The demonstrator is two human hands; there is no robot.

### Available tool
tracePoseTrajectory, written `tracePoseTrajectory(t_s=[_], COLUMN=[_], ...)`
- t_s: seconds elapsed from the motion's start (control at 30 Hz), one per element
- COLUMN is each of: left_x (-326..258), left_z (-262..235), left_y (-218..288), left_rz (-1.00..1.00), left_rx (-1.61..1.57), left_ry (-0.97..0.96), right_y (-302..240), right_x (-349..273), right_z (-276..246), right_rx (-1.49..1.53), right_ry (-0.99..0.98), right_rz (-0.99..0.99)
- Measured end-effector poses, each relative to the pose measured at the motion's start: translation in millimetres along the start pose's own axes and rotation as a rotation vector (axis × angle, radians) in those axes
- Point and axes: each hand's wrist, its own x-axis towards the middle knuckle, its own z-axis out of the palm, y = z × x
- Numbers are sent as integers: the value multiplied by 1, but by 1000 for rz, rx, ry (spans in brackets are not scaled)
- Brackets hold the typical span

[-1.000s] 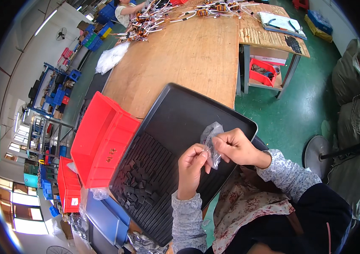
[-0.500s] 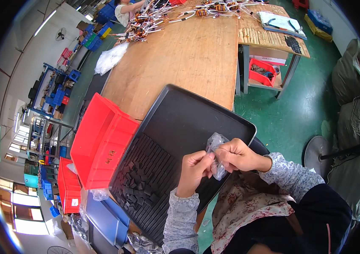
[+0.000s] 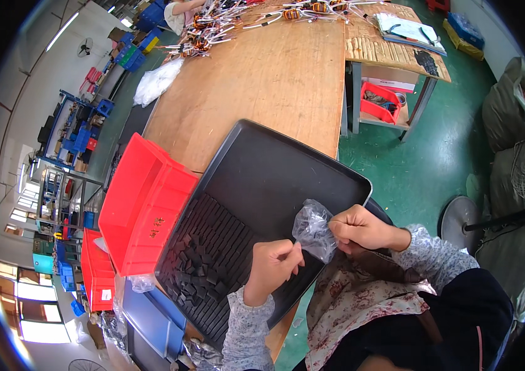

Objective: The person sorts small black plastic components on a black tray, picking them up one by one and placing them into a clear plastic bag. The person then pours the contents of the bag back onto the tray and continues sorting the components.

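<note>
Our right grip is clenched on the gathered edge of a crumpled clear plastic bag, thumb and curled fingers pressed together with no gap showing. Our left grip has its fingers bent toward the thumb, tips at the bag's lower left side; we cannot tell whether they pinch the film or only meet it.

We hold the bag above the near right edge of a black tray, which lies at the near end of the wooden surface, one corner jutting past the surface's right edge. Our right forearm slants in from the lower right, back of the hand uppermost; our left rises from the lower edge of view, wrist tipped inward.

Glare and creases make the bag's contents hard to make out, and our right fingertips are partly hidden. Our left hand and sleeve cover some of the black strips rowed in the tray. Loose black pieces heap toward its left corner.
</note>
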Motion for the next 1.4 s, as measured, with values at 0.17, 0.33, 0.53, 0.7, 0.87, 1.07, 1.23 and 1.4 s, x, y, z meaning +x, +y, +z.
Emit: tracePoseTrajectory(t_s=[0.17,0.33,0.53,0.7,0.87,1.07,1.23,1.4], left_x=[11,27,25,27,22,22,18,11], left_z=[12,8,8,5,-6,-11,-37,-28], left_y=[-17,-16,1,12,8,10,3,0], left_rz=[108,184,189,-9,-22,244,340,311], left_rx=[-61,163,193,-173,-138,248,448,515], left_ry=[66,83,-52,-182,-191,-115,-21,57], right_y=[-14,-15,-10,-22,-13,-20,-36,-35], right_x=[8,10,13,19,22,20,9,10], right_z=[6,6,6,8,5,18,-5,-11], right_rx=[-475,-429,-360,-441,-407,-844,-865,-628], right_ry=[39,30,28,-50,-93,-20,40,26], right_rz=[-199,-136,-110,-77,-30,-371,-406,-302])
